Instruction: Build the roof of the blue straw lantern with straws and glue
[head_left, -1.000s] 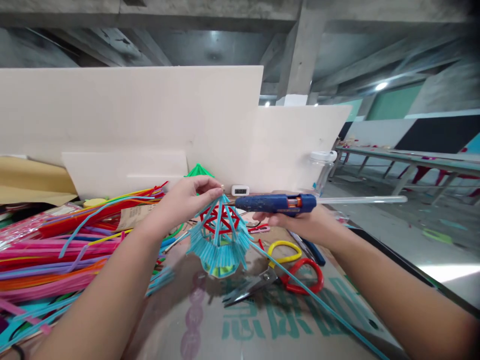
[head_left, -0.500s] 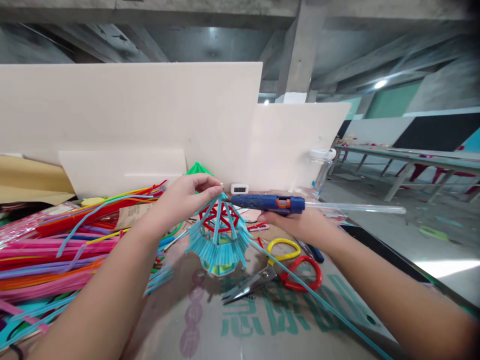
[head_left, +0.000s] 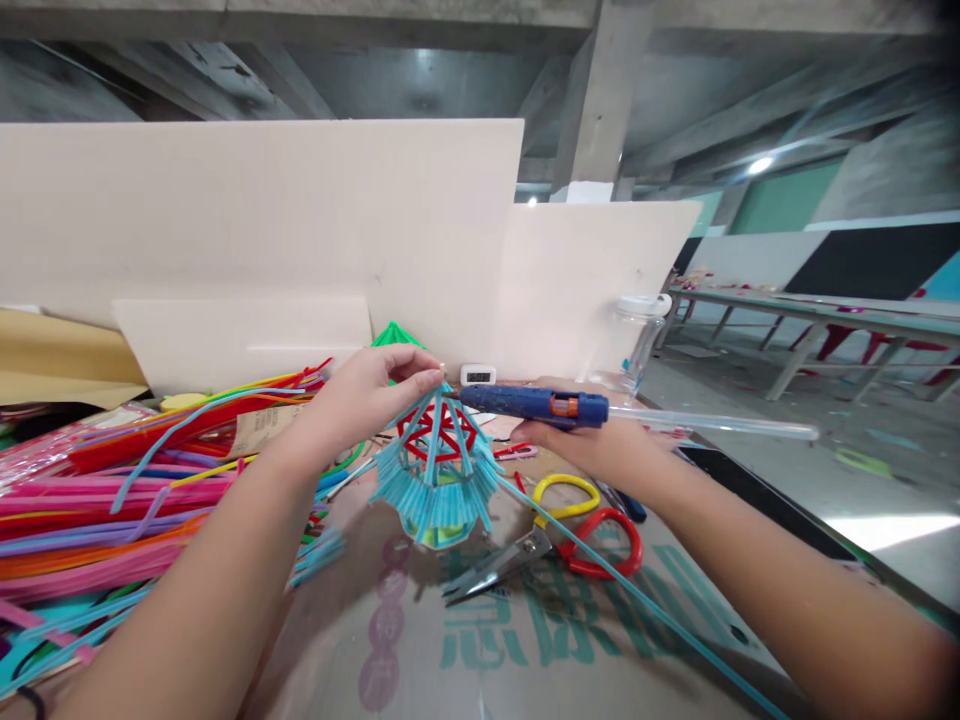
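Beyond the scissors (head_left: 538, 540), the light-blue and red model (head_left: 442, 455) is stood upright, its long axis vertical and its narrow peak pointed up. That peak is pinched from the left between thumb and forefinger by the left hand (head_left: 382, 388) — the closer one. From the right, the glue gun (head_left: 529, 404) is gripped by the right hand (head_left: 592, 450), its barrel held nearly level, nozzle aimed left, just beside the peak.

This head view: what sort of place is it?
Probably a craft workshop in a bare concrete building: there are bundled colourful stems, a blue glue gun in the right hand, and concrete beams overhead.
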